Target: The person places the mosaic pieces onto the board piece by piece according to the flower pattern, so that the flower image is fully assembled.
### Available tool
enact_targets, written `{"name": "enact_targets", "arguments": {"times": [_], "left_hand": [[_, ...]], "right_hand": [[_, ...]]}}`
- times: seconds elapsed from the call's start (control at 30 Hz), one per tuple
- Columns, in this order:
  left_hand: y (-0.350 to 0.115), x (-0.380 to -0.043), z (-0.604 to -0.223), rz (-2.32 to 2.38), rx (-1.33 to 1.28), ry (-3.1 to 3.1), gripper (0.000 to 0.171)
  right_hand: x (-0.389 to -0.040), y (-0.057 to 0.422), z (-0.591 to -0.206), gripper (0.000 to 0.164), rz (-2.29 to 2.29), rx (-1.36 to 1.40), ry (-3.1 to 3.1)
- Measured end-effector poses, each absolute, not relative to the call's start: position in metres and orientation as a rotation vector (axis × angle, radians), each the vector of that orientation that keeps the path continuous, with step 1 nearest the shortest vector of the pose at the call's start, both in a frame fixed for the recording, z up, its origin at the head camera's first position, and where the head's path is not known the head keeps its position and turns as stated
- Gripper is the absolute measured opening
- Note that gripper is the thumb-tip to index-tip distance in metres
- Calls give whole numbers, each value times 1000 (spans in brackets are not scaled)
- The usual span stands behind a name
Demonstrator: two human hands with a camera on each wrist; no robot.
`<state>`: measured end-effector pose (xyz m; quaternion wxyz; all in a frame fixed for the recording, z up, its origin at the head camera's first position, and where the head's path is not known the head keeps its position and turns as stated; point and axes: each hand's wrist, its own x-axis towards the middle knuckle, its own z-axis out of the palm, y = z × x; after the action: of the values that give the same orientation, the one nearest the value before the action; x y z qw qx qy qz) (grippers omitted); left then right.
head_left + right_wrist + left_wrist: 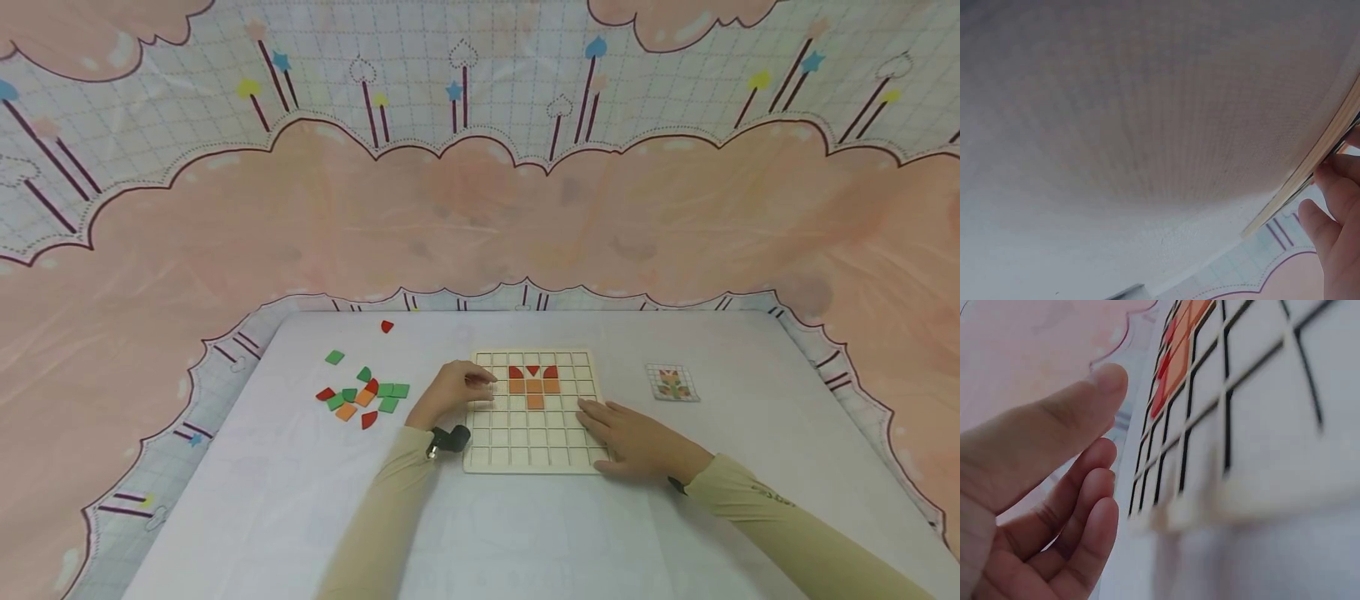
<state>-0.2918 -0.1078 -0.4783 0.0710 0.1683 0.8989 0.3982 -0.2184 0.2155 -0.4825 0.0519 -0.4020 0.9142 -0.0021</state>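
A pale wooden grid board (525,458) lies on the white table. Near its top it bears two red quarter-circle pieces (551,372), a red triangle (532,370) and several orange squares (536,402). My left hand (457,385) hovers over the board's left edge. Its thumb (1110,379) and loosely bent fingers (1102,515) are apart, with nothing seen between them. My right hand (637,437) rests on the board's right edge, fingers fairly straight. In the right wrist view, fingers (1319,225) show beside the board's side edge (1310,162).
Left of the board lie scattered loose pieces: green squares (388,405), orange squares (346,412) and red quarter-circles (369,420). One red piece (387,327) sits farther back. A small picture card (672,383) with a gridded pattern lies right of the board.
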Motion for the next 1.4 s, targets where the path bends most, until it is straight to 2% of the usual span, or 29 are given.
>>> {"name": "enact_targets", "arguments": {"times": [0.47, 0.73, 1.07, 1.4], "left_hand": [[-219, -303, -463, 1167, 165, 2828, 33], [-265, -302, -474, 1131, 36, 2888, 36], [-276, -290, -484, 1062, -124, 2922, 36], [-262, -299, -484, 1131, -74, 2873, 32]], "right_hand": [[-218, 215, -480, 72, -12, -1202, 2780], [-217, 214, -483, 72, -20, -1210, 2780], [-213, 214, -483, 72, -31, -1203, 2765], [-215, 215, -484, 72, -6, -1210, 2768]]}}
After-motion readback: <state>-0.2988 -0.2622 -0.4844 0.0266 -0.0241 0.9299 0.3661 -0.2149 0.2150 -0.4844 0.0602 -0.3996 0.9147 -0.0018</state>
